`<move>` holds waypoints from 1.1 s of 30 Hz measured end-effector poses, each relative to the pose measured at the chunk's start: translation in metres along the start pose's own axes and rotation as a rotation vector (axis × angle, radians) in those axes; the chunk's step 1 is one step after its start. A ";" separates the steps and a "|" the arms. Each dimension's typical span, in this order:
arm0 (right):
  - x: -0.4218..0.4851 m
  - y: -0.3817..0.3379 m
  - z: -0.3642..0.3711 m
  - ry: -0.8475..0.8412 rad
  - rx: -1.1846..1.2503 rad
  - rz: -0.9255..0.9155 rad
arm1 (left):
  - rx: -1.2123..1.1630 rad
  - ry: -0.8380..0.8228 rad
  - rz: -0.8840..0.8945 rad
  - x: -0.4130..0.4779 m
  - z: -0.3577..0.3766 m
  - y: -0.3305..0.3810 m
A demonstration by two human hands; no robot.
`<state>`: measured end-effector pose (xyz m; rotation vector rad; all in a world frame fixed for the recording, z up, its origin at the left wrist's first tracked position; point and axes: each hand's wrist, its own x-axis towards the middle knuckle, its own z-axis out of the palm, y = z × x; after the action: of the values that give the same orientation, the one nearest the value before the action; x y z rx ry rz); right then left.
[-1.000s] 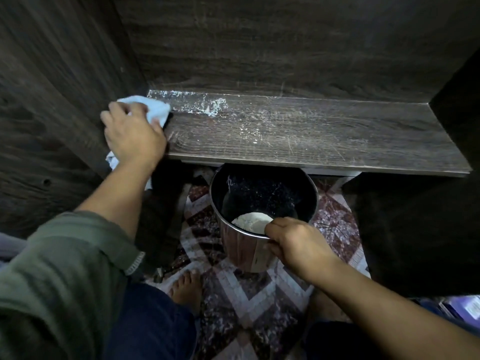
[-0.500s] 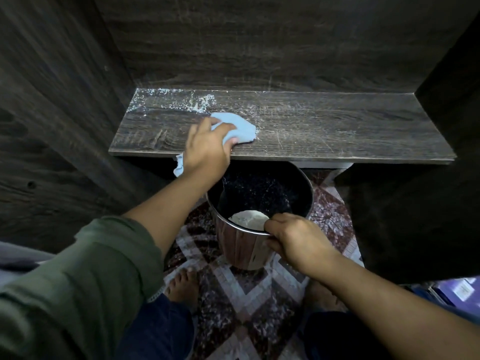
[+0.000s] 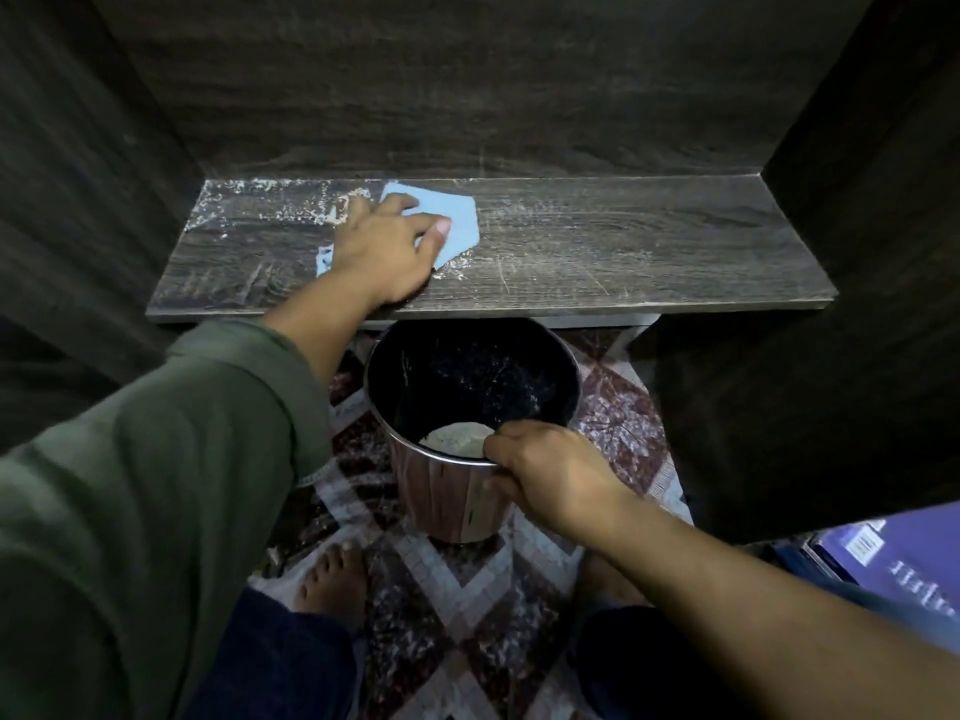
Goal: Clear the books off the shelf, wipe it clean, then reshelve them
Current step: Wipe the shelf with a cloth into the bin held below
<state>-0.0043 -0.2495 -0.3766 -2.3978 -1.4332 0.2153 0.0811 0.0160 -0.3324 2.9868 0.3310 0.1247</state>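
The left hand (image 3: 387,252) presses a cloth (image 3: 452,220) flat on the shelf (image 3: 649,252), fingers spread. White dust (image 3: 249,200) lies just left of it, along the back. The right hand (image 3: 550,475) grips the bin (image 3: 441,504) by its rim, below the shelf edge. Wiping is in hand. Next, likely, that dust needs sweeping into the bin. The books (image 3: 893,563) lie lower right.

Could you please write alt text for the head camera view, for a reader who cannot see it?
A person's left hand presses a blue cloth on a dusty wooden shelf, while the right hand grips the rim of a bin below the shelf's front edge. A purple book lies at lower right.
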 end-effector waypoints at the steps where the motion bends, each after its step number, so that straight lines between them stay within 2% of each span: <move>1: 0.000 0.000 0.000 -0.003 0.001 0.005 | -0.022 0.020 0.047 -0.002 0.000 0.002; 4: -0.001 -0.001 -0.002 -0.016 -0.006 0.018 | -0.056 0.039 0.181 -0.014 -0.004 0.009; 8: -0.001 -0.004 -0.006 -0.066 -0.009 0.051 | -0.183 0.024 0.260 -0.043 -0.007 0.029; 11: 0.000 -0.007 -0.010 -0.117 -0.022 0.069 | -0.355 -0.075 0.307 -0.065 -0.017 0.037; 14: 0.002 -0.012 -0.016 -0.144 -0.045 0.070 | -0.413 -0.215 0.304 -0.084 -0.034 0.039; 15: 0.002 -0.013 -0.018 -0.146 -0.058 0.067 | -0.415 -0.186 0.295 -0.089 -0.039 0.038; 19: 0.002 -0.017 -0.022 -0.161 -0.086 0.074 | -0.392 0.180 0.109 -0.097 -0.046 0.029; 21: 0.001 -0.018 -0.022 -0.168 -0.088 0.073 | -0.360 0.267 0.034 -0.094 -0.042 0.024; 24: 0.001 -0.016 -0.021 -0.168 -0.069 0.074 | -0.311 0.250 -0.022 -0.093 -0.031 0.024; 28: 0.002 -0.015 -0.022 -0.181 -0.062 0.071 | -0.267 -0.030 0.072 -0.095 -0.032 0.025; 30: 0.001 -0.016 -0.022 -0.176 -0.063 0.069 | -0.350 -0.014 0.127 -0.096 -0.045 0.027; 33: 0.001 -0.017 -0.023 -0.166 -0.075 0.066 | -0.443 0.155 0.123 -0.099 -0.054 0.032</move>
<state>-0.0106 -0.2459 -0.3491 -2.5416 -1.4578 0.3915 -0.0140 -0.0305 -0.2811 2.5601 0.1138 0.3889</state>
